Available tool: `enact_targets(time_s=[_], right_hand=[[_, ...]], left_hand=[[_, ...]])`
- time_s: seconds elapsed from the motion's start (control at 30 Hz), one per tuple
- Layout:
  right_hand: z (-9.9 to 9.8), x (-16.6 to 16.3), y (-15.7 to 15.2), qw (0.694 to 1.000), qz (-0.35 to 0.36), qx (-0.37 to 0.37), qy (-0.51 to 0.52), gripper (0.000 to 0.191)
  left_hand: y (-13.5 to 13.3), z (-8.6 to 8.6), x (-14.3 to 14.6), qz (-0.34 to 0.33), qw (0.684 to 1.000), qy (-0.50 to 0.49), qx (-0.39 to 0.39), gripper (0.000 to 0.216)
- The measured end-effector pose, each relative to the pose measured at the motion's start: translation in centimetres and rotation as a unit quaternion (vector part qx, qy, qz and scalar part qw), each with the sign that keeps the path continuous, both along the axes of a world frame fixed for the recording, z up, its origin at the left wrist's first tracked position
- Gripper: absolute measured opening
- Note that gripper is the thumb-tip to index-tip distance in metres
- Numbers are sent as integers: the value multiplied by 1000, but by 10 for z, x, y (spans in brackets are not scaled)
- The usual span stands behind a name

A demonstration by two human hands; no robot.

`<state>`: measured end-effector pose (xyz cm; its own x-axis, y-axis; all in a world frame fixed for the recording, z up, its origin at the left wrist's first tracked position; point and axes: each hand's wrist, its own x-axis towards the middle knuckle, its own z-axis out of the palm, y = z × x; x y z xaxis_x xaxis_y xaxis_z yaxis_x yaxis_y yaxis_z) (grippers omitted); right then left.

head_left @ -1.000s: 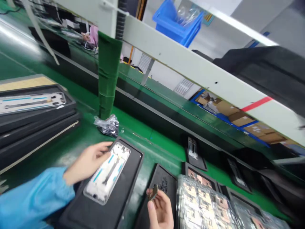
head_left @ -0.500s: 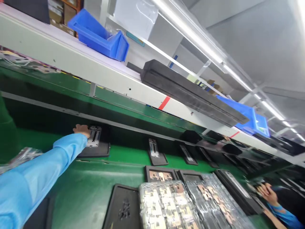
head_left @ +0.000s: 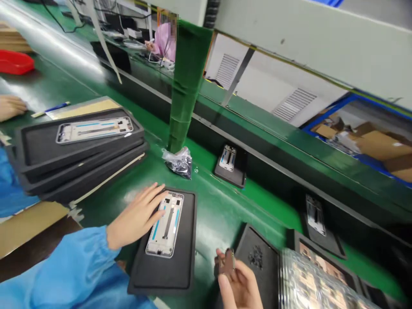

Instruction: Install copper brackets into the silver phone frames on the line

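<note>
My left hand lies with its fingers stretched over the left edge of a phone frame. The silver frame has blue strips and a dark flat cable down its middle, and rests in a black foam tray in front of me. Lower right, my right hand is closed on a small copper-coloured metal part, held above the table. That part is too small for me to name exactly. Beside the hand stands a black tray with small dark pieces.
Clear blister trays with copper-coloured parts stand right. Beyond, a belt carries trays with phone frames. A plastic bag lies ahead. Stacked trays and a co-worker's hand are left.
My left hand has drawn back from the belt and now rests on a phone frame in a tray on the table. My right hand has come into view with the metal part. The view has swung left.
</note>
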<state>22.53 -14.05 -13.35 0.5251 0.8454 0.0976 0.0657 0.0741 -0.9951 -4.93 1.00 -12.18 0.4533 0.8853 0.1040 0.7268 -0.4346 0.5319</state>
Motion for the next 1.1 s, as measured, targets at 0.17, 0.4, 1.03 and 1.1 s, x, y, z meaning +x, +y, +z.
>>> enact_targets(time_s=[0.17,0.4,1.03,1.1], right_hand=[[10,-19,6,996,87,7,-25,24],[34,-27,11,996,52,-10,-69,23],[12,-55,85,784,282,-26,-552,31],[12,-54,86,769,299,-30,-564,30]], left_hand=[[-43,-45,6,-40,999,-11,29,51],[-51,-31,31,-93,991,21,90,50],[-72,-21,9,-218,942,-200,158,36],[-69,-20,11,-219,943,-204,146,36]])
